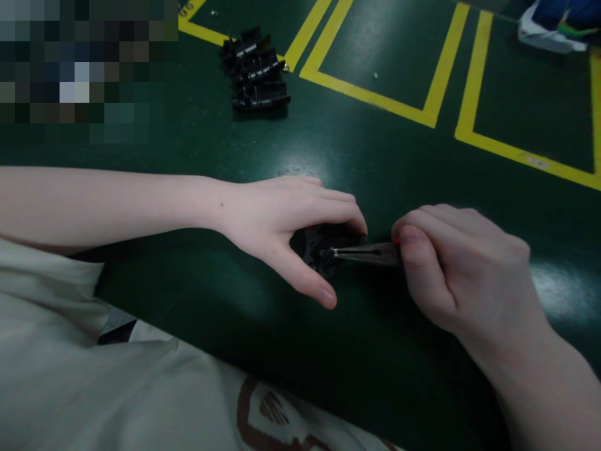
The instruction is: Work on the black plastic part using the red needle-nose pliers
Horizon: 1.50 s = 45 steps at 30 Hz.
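Needle-nose pliers (369, 253) point leftward from my right hand (474, 269), whose fingers are wrapped round the handles. The tip of the pliers meets a small black plastic part (319, 244) on the green table. My left hand (286, 219) arches over that part, its fingers curled along the far side and the thumb stretched out on the near side. Much of the part is hidden under the left hand, and its dark colour blurs its outline. The pliers' handles are covered by my right fist.
Several similar black plastic parts (260, 97) lie in a row farther back on the green table (178, 294). Yellow tape outlines (370, 94) mark its far side. A white and blue bundle (558, 28) sits at the back right. Light cloth (141, 388) covers my lap.
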### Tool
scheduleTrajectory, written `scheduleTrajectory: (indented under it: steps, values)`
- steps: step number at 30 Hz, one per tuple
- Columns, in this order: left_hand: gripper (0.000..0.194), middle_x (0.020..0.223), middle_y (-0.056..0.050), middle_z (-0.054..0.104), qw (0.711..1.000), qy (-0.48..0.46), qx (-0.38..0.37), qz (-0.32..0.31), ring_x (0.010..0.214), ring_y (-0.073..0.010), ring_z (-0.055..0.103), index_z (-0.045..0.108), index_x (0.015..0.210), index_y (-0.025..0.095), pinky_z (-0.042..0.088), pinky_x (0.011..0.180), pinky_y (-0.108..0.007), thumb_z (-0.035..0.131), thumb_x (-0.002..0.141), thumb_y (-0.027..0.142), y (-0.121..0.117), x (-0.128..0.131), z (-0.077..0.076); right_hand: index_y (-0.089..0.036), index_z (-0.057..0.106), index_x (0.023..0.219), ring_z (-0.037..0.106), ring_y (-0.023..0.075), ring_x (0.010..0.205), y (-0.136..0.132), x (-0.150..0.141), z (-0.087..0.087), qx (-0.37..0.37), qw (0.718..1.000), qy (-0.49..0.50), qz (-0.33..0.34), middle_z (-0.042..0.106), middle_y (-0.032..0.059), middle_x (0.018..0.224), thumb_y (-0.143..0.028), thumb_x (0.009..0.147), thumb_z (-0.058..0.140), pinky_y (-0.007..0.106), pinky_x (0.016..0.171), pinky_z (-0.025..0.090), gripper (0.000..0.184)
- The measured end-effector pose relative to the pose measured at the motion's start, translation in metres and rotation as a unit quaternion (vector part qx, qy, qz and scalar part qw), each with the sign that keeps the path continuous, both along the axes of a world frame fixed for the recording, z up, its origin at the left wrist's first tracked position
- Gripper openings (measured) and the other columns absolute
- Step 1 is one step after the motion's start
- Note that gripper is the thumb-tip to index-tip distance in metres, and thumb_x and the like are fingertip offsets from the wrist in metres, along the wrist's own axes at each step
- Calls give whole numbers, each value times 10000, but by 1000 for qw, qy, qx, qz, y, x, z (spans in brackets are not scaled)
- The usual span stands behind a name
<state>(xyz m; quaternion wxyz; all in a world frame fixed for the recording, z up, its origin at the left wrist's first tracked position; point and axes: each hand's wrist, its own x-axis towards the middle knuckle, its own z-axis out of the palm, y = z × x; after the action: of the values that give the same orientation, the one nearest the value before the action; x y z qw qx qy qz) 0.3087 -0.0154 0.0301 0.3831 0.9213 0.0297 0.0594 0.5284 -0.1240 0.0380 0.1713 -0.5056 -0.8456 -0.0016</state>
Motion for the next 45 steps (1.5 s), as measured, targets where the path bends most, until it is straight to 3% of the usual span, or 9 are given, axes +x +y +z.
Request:
scheduleTrajectory:
  steps: [25, 45]
  values:
    - [645, 1120, -85, 652, 1000, 3, 5, -13, 941, -226, 618, 567, 1203, 173, 380, 815, -311, 596, 815, 687, 0, 0, -1, -201, 523, 671, 495, 153, 565, -3, -3, 7, -41, 999, -12, -13, 551, 27, 621, -214, 945, 380, 326, 575, 379, 310]
    - [612, 1096, -80, 668, 1000, 8, -13, -17, 942, -233, 621, 585, 1177, 193, 374, 816, -308, 560, 836, 700, 0, 0, 0, -178, 550, 658, 494, 126, 538, -2, -3, 8, -43, 999, 5, -5, 545, 12, 595, -215, 938, 396, 292, 544, 377, 322]
